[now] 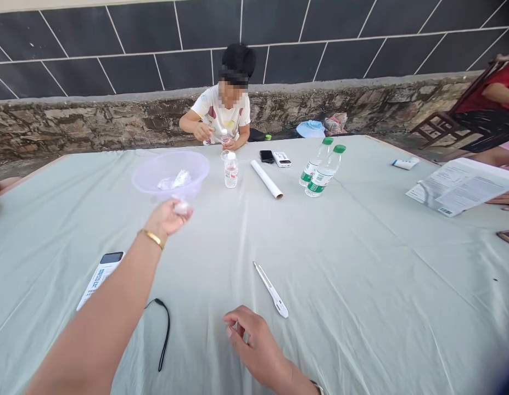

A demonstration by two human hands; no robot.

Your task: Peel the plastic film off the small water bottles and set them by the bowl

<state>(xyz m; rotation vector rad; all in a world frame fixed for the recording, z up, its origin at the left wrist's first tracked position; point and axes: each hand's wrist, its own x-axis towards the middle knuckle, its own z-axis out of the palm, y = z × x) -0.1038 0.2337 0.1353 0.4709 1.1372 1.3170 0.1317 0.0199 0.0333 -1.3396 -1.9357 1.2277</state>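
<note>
Counter (361,285) under pale cloth carries a clear plastic bowl (171,173) w/ crumpled wrap inside, just beyond & touching-close to the left hand (168,217), arm stretched fwd, grip pinching a small clear wad (182,207), while right hand (254,340) rests loosely curled, empty, nr white tweezers (271,289).

My left hand (168,216) reaches just before the bowl (171,173) on the table (361,285); a small bottle (231,170) stands right of the bowl, a rolled tube (267,179) right of that, two bottles (322,170) farther right; the tweezers (271,289) lie behind my right hand (254,343); papers (460,186) lie far right.
</note>
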